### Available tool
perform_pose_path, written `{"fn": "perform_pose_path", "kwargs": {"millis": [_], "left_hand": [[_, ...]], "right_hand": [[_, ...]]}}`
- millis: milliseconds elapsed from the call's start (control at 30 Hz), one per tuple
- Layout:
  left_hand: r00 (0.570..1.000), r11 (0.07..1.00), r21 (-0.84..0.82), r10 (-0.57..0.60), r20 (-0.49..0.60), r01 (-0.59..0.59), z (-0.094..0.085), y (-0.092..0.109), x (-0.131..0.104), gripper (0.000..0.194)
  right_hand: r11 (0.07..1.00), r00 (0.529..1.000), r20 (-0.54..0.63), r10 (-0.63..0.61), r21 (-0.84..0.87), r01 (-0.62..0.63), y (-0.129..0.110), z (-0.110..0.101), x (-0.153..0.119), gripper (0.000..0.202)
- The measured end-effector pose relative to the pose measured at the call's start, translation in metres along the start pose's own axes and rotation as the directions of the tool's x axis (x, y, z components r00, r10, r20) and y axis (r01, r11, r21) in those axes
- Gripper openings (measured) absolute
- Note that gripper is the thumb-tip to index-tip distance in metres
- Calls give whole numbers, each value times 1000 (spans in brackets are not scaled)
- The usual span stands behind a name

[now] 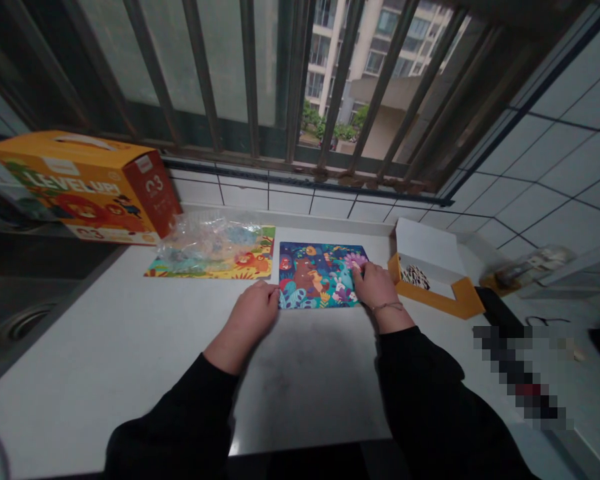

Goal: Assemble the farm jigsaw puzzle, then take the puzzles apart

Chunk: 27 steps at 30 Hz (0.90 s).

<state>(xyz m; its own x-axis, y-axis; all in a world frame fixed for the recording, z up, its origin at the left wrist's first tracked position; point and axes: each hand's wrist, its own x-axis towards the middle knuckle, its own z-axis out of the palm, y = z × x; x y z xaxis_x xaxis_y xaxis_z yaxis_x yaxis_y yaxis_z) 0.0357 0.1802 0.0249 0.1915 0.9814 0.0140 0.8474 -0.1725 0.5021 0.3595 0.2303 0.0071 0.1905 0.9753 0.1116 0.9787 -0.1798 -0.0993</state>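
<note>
Here, orange box [80, 190]: is standing at the far left of the tabletop [180, 347].
Clear plastic [205, 243]: is lying crumpled on the yellow board [257, 267].
Left hand [253, 310]: is touching the blue board's lower left corner; I cannot tell whether its grip is pinching.
Blue board [320, 277]: is lying flat between the hands.
Right hand [377, 290]: is resting on its right side, grip unclear.
Open carton [443, 303]: is holding what are perhaps striped pieces [415, 277].
</note>
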Motion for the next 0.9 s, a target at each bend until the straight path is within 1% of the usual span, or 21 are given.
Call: {"fn": "perform_pose_path", "kwargs": {"millis": [133, 267, 433, 600, 733, 900], "left_hand": [[999, 998, -46, -35, -22, 34, -2, -1, -2, 39], [995, 990, -122, -84, -60, 76, -4, -1, -4, 35], [989, 981, -168, -113, -96, 96, -4, -2, -4, 30], [987, 980, -155, -137, -89, 122, -3, -1, -6, 33], [981, 980, -99, -181, -66, 174, -10, 1, -9, 37], [975, 973, -74, -221, 1, 220, -18, 3, -12, 50]], "right_hand": [[999, 999, -14, 29, -19, -29, 0, -2, -1, 49], [998, 998, -18, 61, 0, -61, 1, -4, -1, 50], [995, 995, -28, 99, 23, -98, 0, -8, -2, 48], [989, 991, -31, 127, 81, -124, -2, -13, -4, 47], [973, 985, -12, 170, 158, -166, -1, -18, -5, 46], [964, 972, 42, 230, 129, -233, 3, -23, -5, 48]]}}
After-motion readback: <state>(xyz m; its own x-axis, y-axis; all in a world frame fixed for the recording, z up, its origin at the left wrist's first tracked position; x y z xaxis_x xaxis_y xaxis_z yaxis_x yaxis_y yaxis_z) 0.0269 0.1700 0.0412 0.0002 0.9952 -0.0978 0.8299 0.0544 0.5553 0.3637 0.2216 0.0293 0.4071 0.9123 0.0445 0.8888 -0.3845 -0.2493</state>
